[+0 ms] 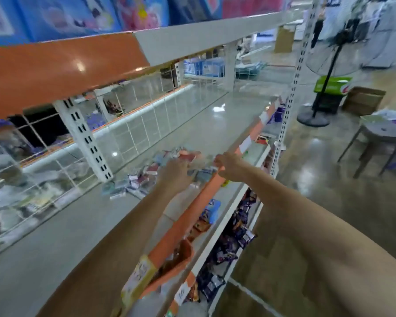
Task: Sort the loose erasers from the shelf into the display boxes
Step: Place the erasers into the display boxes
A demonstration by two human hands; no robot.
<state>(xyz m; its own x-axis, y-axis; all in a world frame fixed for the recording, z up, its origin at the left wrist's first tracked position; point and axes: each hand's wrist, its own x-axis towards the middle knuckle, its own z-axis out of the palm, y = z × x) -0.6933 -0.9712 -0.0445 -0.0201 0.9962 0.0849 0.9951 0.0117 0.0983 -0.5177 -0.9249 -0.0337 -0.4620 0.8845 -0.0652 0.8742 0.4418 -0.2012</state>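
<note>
A heap of loose erasers (135,181) in small wrappers lies on the grey shelf (55,236), near its orange front edge (188,218). My left hand (176,173) is over the right end of the heap, fingers curled down onto some of the erasers. My right hand (228,164) is just right of it at the shelf's front edge, fingers curled. Blur hides what it holds. Between the hands sit more erasers and something clear with a red patch (192,156). A yellow and orange display box (140,275) hangs at the front edge near me.
The upper shelf with its orange strip (62,69) overhangs the work area. A white upright bracket (85,138) stands left of the heap. Lower shelves hold dark packets (233,239). In the aisle to the right stand a fan (318,94), a stool (380,143) and a cardboard box (364,99).
</note>
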